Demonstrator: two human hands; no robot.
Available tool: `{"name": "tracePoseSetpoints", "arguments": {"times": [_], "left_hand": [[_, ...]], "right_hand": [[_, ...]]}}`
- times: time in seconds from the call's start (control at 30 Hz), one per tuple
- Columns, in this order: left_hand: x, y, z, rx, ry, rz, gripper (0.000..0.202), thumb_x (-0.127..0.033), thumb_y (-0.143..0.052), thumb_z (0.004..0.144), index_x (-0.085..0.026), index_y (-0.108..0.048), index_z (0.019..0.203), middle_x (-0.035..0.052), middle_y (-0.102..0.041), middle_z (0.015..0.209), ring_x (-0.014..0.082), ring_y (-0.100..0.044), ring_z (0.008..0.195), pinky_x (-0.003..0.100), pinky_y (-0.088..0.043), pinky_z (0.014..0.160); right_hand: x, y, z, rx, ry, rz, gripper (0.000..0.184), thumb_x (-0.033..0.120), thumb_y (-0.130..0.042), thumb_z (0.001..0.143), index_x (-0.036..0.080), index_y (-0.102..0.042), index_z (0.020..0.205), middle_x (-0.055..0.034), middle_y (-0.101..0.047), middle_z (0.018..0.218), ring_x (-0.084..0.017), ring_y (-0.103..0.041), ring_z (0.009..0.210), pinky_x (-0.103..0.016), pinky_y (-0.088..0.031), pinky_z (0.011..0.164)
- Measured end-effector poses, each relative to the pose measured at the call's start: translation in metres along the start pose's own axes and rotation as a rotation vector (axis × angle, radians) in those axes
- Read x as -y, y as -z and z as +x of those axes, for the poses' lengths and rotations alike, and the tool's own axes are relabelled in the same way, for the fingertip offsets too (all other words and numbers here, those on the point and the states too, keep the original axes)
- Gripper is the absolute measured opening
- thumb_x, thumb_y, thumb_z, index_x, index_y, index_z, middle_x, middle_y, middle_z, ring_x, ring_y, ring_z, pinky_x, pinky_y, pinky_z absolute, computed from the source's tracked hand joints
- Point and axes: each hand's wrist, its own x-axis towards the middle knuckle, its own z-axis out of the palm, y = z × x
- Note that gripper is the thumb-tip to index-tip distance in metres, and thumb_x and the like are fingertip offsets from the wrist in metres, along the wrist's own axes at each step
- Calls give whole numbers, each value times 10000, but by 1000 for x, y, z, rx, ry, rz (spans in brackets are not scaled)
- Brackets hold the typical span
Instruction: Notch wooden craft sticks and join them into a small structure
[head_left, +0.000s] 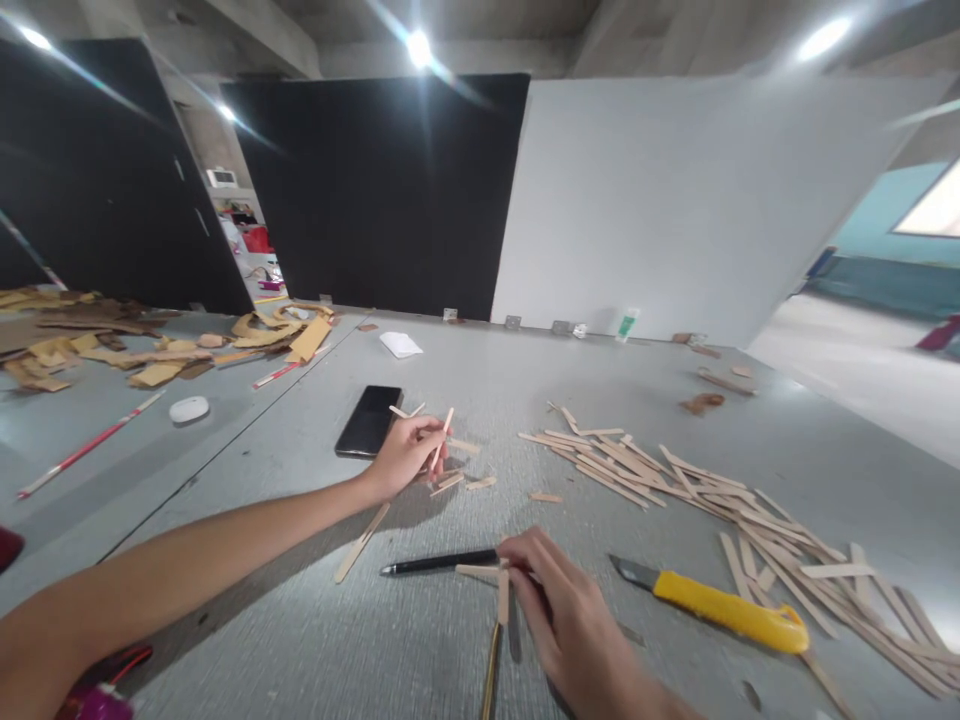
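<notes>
My left hand (409, 455) pinches a short piece of wooden craft stick (444, 438), held tilted upward beside the dark phone (369, 420). Several cut stick pieces (448, 484) lie under and around those fingers. Nearer the front, my right hand (574, 610) has thumb and forefinger closed on two stick pieces (503, 598) that meet at an angle at the fingertips. A black pen (439, 562) lies flat, its far end reaching those fingertips. A thin yellowish rod (491, 670) runs toward me below the pieces.
To the right lie a yellow-handled knife (731, 608) and a spread pile of craft sticks (675, 475). Brown scraps (165, 350), a white case (189, 410) and a red-and-white pencil-like stick (90, 445) are at left. Black (390, 190) and white panels (660, 200) stand along the back.
</notes>
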Motion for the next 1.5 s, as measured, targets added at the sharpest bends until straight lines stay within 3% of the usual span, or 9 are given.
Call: {"name": "tracePoseSetpoints", "arguments": {"times": [0.27, 0.53, 0.67, 0.77, 0.87, 1.2, 1.5], "left_hand": [[0, -4, -8, 109, -70, 120, 366, -361, -678, 1033, -168, -639, 1342, 116, -668, 1329, 262, -699, 1112, 469, -615, 931], [-1, -5, -19, 177, -180, 284, 321, -365, -663, 1043, -171, -659, 1298, 106, -689, 1279, 238, -710, 1055, 436, -624, 898], [-5, -6, -24, 212, -244, 341, 275, -374, -666, 1042, -147, -679, 1196, 66, -717, 1096, 185, -712, 879, 362, -626, 778], [-8, -8, -27, 219, -285, 351, 234, -370, -646, 1047, -139, -685, 1055, 14, -685, 860, 133, -643, 694, 261, -543, 632], [-9, -10, -29, 223, -295, 331, 217, -353, -634, 1039, -142, -685, 1047, 15, -680, 803, 119, -615, 660, 225, -473, 596], [-6, -11, -19, 299, -220, 215, 336, -451, -685, 984, -142, -654, 1112, 21, -714, 720, 140, -657, 569, 259, -552, 599], [-7, -14, -22, 301, -288, 305, 362, -477, -575, 1036, -131, -643, 1118, 59, -733, 772, 177, -711, 636, 301, -603, 622]], "right_hand": [[-12, -1, -4, -62, -45, 18, 199, 155, -428, 1091, 286, -569, 1142, 11, -694, 911, -151, -708, 780, -228, -538, 740], [-8, 2, -3, -30, 2, 26, 225, 125, -394, 1083, 270, -566, 1097, -14, -686, 933, -150, -687, 778, -220, -541, 737], [-10, 1, -4, 42, 44, 49, 248, 115, -357, 1077, 270, -547, 1114, -17, -655, 938, -153, -648, 759, -234, -544, 728], [-11, -1, -5, 67, 52, 54, 262, 112, -331, 1070, 277, -524, 1137, -18, -641, 948, -162, -640, 787, -250, -548, 746], [-12, -2, -7, 88, 48, 53, 265, 112, -324, 1069, 280, -517, 1138, -14, -627, 945, -159, -614, 757, -250, -536, 723], [-14, -4, -8, 108, 59, 57, 276, 83, -344, 1063, 270, -522, 1160, -20, -627, 966, -149, -606, 768, -237, -523, 730], [-10, -2, -7, 51, 62, 49, 261, 93, -367, 1064, 271, -535, 1155, -21, -654, 965, -149, -647, 779, -229, -538, 737]]}}
